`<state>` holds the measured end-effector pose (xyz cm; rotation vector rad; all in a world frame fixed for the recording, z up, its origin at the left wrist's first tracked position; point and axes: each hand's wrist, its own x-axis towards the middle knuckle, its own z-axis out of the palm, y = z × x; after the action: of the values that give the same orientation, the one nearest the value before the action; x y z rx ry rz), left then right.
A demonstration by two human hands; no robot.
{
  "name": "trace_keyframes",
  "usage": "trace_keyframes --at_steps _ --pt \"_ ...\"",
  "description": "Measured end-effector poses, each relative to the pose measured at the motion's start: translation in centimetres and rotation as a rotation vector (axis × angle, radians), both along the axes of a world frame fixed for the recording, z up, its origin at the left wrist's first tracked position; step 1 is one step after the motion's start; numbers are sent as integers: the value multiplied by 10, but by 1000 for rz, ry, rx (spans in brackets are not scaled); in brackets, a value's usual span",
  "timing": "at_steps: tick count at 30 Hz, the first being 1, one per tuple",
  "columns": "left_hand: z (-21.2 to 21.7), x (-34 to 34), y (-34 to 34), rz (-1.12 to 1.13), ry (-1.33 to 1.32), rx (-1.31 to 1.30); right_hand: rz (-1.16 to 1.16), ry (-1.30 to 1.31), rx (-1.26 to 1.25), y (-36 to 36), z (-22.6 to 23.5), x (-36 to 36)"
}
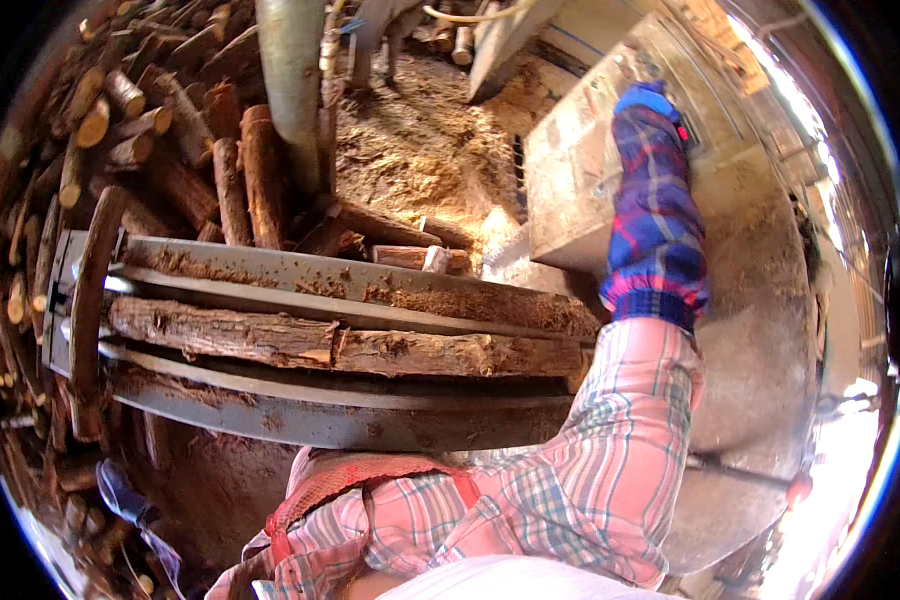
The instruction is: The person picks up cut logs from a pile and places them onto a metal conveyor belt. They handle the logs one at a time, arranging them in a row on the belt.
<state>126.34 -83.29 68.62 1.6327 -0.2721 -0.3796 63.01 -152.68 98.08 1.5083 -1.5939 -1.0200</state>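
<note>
My right hand, in a blue glove, reaches far forward to the top of a dusty metal machine housing. A dark blue and red plaid sleeve cover covers that forearm. The fingers are too small and turned away to tell whether they are closed or hold anything. Below and left of this arm, a bark-covered log lies lengthwise in a long metal trough; a crack or joint crosses its bark near the middle. The log's right end passes close to my arm. My left hand is out of sight.
A bent wooden pole stands across the trough's left end. Piled cut logs fill the left side. Sawdust covers the ground beyond the trough, beside a thick metal post. A bluish cloth-like thing lies at lower left.
</note>
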Motion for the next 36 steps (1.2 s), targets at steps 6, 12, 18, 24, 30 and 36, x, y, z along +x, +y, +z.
trace_keyframes --at_steps 6,12,18,24,30,36 --pt "23 -37 20 112 -57 185 292 -563 -172 0 -8 45" --pt "34 79 12 145 -794 654 569 -1378 51 22 -59 103" --pt "32 201 -27 -151 -968 1015 491 -1613 779 396 -76 333" --pt "-22 274 7 -427 -917 735 447 -1903 1187 547 -165 416" --pt "-15 253 21 -680 203 -29 202 -2564 1088 656 -261 579" --pt "-16 105 121 -736 348 -281 -356 -2841 1156 673 -308 598"
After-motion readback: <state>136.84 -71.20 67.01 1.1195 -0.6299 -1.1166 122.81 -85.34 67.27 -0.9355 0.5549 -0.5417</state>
